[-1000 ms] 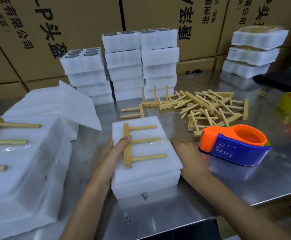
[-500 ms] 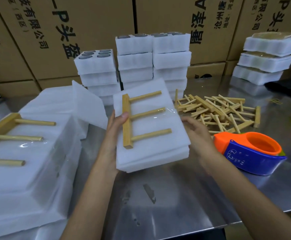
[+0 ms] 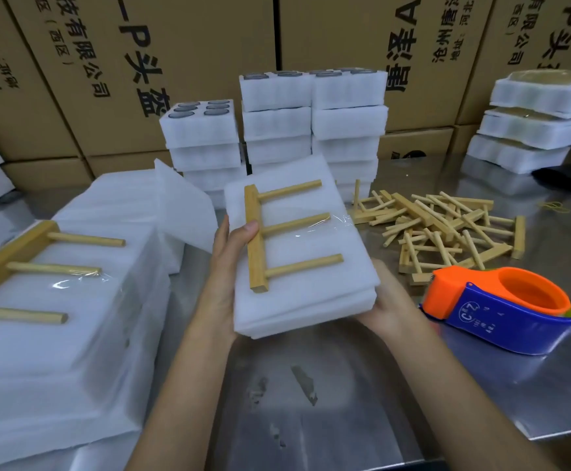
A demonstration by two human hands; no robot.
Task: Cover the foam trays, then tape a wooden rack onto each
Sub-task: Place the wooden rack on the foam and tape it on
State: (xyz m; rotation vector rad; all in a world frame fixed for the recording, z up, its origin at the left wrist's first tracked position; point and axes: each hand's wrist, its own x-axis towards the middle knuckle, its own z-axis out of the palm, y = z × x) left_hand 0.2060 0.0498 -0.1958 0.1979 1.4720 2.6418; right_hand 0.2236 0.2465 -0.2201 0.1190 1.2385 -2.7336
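Here you hold the covered tray (image 3: 297,266) clear of the bench (image 3: 362,402) at frame centre, one hand gripping each side so it stays level. Your left hand (image 3: 229,263) thumbs the rack (image 3: 260,239) down, likely because a single tape strip holds it. Your right hand (image 3: 389,300) cups the lower right corner. The dispenser (image 3: 501,314) waits just right.

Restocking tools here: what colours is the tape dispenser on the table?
The tape dispenser is orange on top with a blue side panel, seen in the head view.

bare table (image 3: 311,402) ahead; tape dispenser (image 3: 501,311) right.
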